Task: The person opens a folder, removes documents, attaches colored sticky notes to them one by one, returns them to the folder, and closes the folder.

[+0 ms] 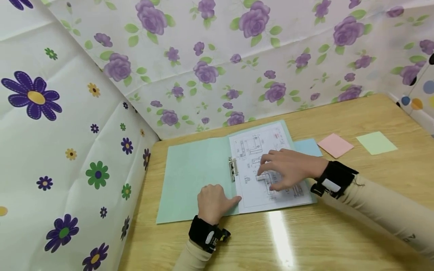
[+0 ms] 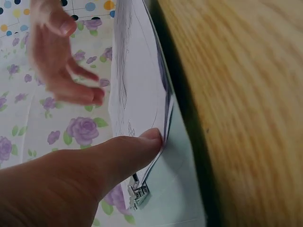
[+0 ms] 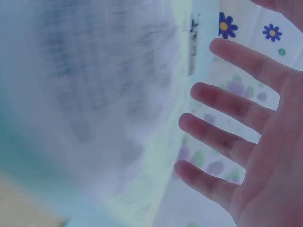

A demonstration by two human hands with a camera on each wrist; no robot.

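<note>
A light green folder [image 1: 193,173] lies spread flat on the table. White sheets with technical drawings [image 1: 252,197] are on its right side, by a metal clip [image 1: 233,169] at the fold. My left hand [image 1: 213,203] rests at the folder's lower edge near the fold. Its outstretched thumb [image 2: 125,153] presses the lower left corner of the sheets in the left wrist view; the other fingers are hidden there. Over the drawings is my right hand [image 1: 291,165], fingers spread and holding nothing; the right wrist view shows its fingers [image 3: 236,101] apart from the page.
Right of the folder lie a blue paper square [image 1: 310,146], partly behind the right hand's side of the folder, a pink one [image 1: 335,145] and a pale green one [image 1: 376,143]. Flower-patterned cloth [image 1: 207,94] walls the wooden table [image 1: 244,244] at the back and left.
</note>
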